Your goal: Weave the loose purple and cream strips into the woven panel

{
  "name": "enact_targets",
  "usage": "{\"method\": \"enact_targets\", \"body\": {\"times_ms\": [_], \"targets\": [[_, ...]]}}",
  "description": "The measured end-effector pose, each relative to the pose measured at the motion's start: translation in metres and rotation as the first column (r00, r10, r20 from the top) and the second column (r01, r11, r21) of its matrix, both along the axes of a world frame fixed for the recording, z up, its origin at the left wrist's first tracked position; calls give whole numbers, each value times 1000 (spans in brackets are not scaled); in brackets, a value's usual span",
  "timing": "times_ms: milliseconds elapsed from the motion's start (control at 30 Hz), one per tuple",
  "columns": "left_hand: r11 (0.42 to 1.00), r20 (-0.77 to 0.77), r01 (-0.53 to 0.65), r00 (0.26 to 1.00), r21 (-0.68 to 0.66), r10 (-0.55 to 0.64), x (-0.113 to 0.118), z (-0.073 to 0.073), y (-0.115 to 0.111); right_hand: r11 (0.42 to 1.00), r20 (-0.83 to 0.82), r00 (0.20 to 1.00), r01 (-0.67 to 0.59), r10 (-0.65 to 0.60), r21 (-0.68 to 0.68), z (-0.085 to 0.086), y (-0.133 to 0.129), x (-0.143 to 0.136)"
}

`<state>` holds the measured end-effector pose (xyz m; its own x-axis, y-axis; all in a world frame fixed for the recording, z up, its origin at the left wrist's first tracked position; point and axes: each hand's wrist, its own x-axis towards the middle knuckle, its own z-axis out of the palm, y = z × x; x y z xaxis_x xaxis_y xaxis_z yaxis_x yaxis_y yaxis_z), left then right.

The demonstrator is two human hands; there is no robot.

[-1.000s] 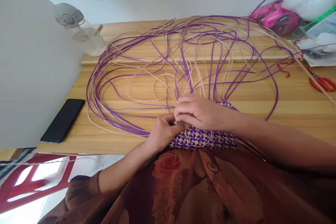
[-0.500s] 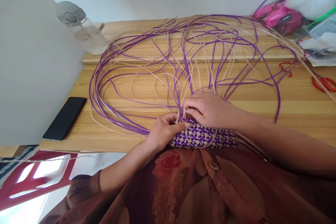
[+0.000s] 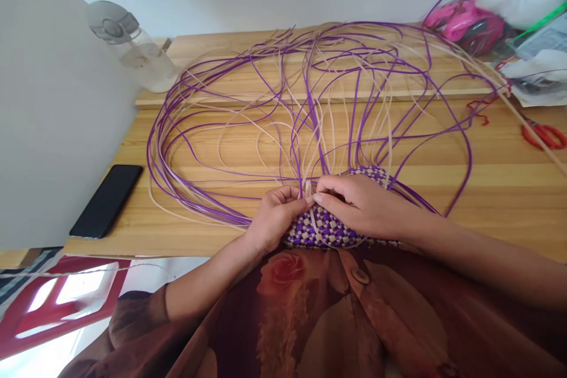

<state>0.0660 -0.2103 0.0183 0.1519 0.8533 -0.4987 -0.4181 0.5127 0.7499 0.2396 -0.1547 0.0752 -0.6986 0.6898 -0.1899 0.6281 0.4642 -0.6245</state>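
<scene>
A woven piece in purple and beige checks lies at the table's front edge against the shirt. Long purple and beige strands run from it across the table in wide loops. My left hand is closed at the left part of the weave, thumb and fingers pinching a beige strand near its upper edge. Close beside it, my right hand has thumb and forefinger pinched together at the same beige strand, its other fingers curled over the weave. The fingertips of both hands nearly touch.
A black phone lies at the left table edge, with a clear bottle behind it. Red-handled scissors and pink bundles in plastic are at the right. A raised wooden board runs along the back.
My right hand has lowered slightly and its thumb has come to my left fingertips. More of the weave's far right part shows above it, and the strands on the right have shifted.
</scene>
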Motion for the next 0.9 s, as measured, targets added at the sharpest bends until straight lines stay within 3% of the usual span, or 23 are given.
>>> {"method": "enact_targets", "body": {"times_ms": [133, 267, 400, 567, 667, 733, 767, 833, 900], "targets": [[995, 38, 10, 999, -96, -6, 1, 3, 1, 985, -86, 992, 77, -91, -157, -9, 0, -1], [999, 66, -15, 998, -34, 17, 6, 3, -1, 951, -166, 976, 83, -137, -297, -20, 3, 0], [999, 58, -21, 998, 49, 18, 10, 2, -2, 934, -214, 968, 53, -135, -353, -28, 5, 2], [997, 2, -75, 997, -2, 75, 11, 1, -1, 927, -216, 967, 46, -134, -372, -30, 5, 10], [998, 17, -61, 998, -10, 61, 10, 0, -1, 973, -149, 987, 20, -55, -231, -25, 3, 17], [1000, 34, -31, 999, -3, 31, 8, -1, -1, 1000, -103, 994, -21, 21, 6, -19, 0, 20], [1000, 38, -16, 999, 3, 16, 7, -1, -1, 987, -88, 994, -51, 65, 150, -15, -2, 21], [1000, 31, 2, 1000, 4, -2, 6, -1, -1, 908, -51, 983, -144, 177, 394, -7, -8, 20], [1000, 13, 0, 1000, -1, 0, 5, 0, -2, 809, -2, 940, -293, 342, 509, -1, -15, 16]]}}
